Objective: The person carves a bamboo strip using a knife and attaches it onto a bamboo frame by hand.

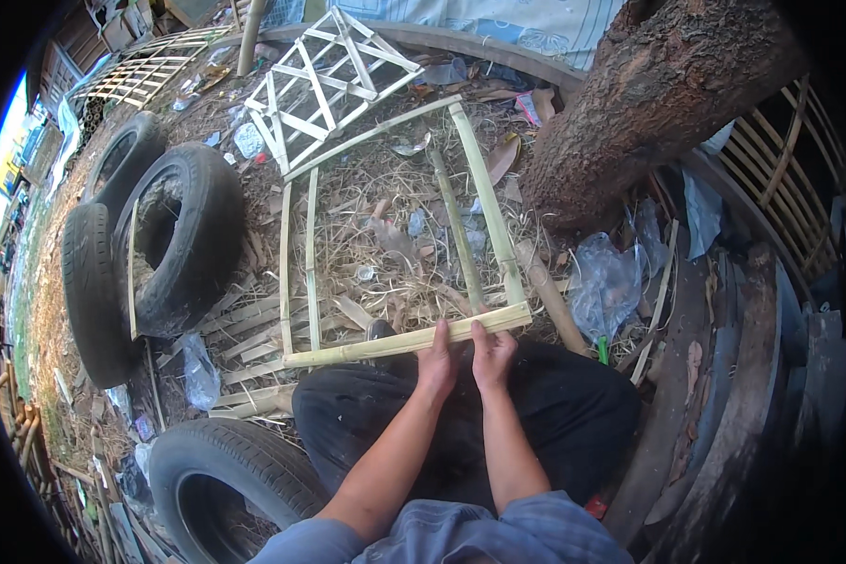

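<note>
Hands meet at the near rail of a bamboo frame (399,226), the left hand (436,362) and the right hand (492,352) just beside each other with only a small gap between them. The frame lies roughly flat, its near rail across the person's dark-trousered knees (536,404) and its far rail out toward the tree trunk (649,103). That near rail – a split strip of pale bamboo (404,340) – runs left to right in front of the body, tilted a little so its right end sits farther away than its left. Both hands sit toward the right end of it, close to where an upright slat (456,235) meets the rail, so the long stretch of the strip runs off to the left of the fingers.

Fingers of each hand are pressed together and curled over the strip's top edge; the thumbs are not clear to see, so whether they pinch from below I cannot tell. The right hand is the nearer one to the frame's right corner – the left hand is nearer the long free span.

Old tyres (169,235) lie to the left, and a white lattice (324,75) rests beyond the frame.
</note>
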A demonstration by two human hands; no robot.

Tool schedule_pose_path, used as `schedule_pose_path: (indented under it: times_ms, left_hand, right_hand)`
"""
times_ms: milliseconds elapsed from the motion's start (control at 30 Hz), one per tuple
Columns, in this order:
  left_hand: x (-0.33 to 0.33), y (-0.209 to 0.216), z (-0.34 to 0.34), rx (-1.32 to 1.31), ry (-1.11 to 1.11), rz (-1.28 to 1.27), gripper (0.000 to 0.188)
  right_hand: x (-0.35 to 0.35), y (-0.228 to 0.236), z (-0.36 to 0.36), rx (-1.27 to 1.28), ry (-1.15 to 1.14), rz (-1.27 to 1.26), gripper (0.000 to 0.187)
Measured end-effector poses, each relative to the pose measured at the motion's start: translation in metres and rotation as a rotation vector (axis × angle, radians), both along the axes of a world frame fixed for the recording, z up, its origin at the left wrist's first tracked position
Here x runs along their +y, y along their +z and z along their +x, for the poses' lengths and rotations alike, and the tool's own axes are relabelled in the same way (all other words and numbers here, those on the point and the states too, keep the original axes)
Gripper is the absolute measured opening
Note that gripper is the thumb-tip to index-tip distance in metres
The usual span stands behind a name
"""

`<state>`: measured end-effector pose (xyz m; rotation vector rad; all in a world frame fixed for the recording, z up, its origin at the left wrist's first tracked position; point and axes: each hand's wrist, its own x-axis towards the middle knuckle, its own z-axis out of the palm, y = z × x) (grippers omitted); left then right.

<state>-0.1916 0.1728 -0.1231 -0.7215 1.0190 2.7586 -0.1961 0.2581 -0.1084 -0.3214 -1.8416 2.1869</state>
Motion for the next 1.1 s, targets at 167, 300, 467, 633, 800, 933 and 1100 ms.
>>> schedule_pose_path:
  times_ms: [167, 300, 467, 633, 800, 933, 1100]
  left_hand:
    - [0.005, 0.02, -0.017, -0.02, -0.002, 0.076, 0.042]
    - [0.008, 0.025, -0.032, -0.015, -0.093, 0.044, 0.046]
    - [0.01, 0.046, -0.019, 0.041, -0.073, -0.286, 0.036]
    - [0.026, 0.067, -0.002, 0.019, -0.144, -0.428, 0.036]
    - [0.036, 0.057, -0.022, 0.026, -0.157, -0.238, 0.035]
    - [0.022, 0.023, -0.052, 0.092, -0.121, 0.079, 0.034]
    - [0.002, 0.004, -0.097, 0.037, 0.018, -0.192, 0.047]
  right_hand:
    - [0.006, 0.026, -0.017, 0.033, 0.018, 0.057, 0.031]
    - [0.013, 0.034, -0.034, 0.071, 0.021, 0.035, 0.03]
    - [0.016, 0.059, -0.023, 0.128, -0.03, 0.1, 0.027]
    - [0.028, 0.067, -0.004, 0.12, -0.099, 0.083, 0.031]
    - [0.034, 0.064, -0.023, 0.157, -0.108, 0.017, 0.033]
    - [0.02, 0.063, -0.038, 0.135, -0.033, 0.058, 0.032]
    - [0.001, 0.016, -0.085, 0.056, -0.044, -0.042, 0.026]
